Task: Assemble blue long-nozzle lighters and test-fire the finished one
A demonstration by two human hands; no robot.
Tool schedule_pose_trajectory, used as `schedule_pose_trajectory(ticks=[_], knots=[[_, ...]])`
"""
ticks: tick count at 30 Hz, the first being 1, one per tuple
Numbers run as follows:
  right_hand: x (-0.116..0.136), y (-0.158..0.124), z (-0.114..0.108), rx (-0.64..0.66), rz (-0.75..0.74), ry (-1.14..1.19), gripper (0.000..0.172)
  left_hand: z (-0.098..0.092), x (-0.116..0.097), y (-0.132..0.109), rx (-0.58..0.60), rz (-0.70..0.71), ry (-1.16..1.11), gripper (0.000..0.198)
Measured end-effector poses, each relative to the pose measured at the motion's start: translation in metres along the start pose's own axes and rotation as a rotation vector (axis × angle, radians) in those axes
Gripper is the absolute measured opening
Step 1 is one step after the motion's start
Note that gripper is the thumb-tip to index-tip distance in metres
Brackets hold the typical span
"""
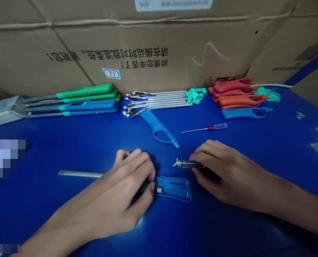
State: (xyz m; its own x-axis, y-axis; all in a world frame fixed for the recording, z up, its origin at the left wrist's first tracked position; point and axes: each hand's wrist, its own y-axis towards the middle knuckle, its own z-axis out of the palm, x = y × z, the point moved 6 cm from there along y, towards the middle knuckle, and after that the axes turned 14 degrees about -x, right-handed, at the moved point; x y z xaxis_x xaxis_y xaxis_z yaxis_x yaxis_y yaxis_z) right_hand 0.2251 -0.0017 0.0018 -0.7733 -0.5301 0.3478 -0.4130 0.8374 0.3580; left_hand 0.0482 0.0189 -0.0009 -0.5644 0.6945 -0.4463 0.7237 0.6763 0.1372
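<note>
My left hand (133, 182) is closed over a blue half shell of a long-reach lighter (175, 187), whose hollow inner side faces up. A thin metal tube (78, 174) reaches out to the left from beneath that hand, and a small white part (158, 190) shows inside the shell by the fingertips. Between the fingers of my right hand (219, 169) is a clear lighter fuel tank (187, 164), its valve end pointing left. The tank hangs just above and right of the shell, apart from it. My palm hides its other end.
Behind lie another blue shell half (159, 128) and a screwdriver (205, 128). Farther back are metal tubes with wires (169, 100), teal caps (196, 94), stacked red shells (232, 89) and finished-looking lighters (89, 92). A cardboard box (95, 39) walls off the back.
</note>
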Motion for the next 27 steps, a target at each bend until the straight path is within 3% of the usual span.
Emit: schedule_pose_trajectory(ticks=[11,15,19,27], knots=[[0.000,-0.001,0.000,-0.002,0.028,0.019,0.017,0.006,-0.002,-0.001,-0.060,-0.028,-0.050,0.014],[0.003,0.000,0.000,-0.037,-0.011,0.017,0.017,0.008,0.000,-0.003,-0.024,-0.039,-0.038,0.028],[0.005,-0.001,0.004,-0.047,-0.040,0.052,0.017,0.010,0.001,-0.004,0.016,-0.073,-0.054,0.026],[0.013,-0.005,-0.008,-0.204,-0.120,0.235,0.024,0.010,0.002,-0.004,0.012,-0.077,-0.049,0.027]])
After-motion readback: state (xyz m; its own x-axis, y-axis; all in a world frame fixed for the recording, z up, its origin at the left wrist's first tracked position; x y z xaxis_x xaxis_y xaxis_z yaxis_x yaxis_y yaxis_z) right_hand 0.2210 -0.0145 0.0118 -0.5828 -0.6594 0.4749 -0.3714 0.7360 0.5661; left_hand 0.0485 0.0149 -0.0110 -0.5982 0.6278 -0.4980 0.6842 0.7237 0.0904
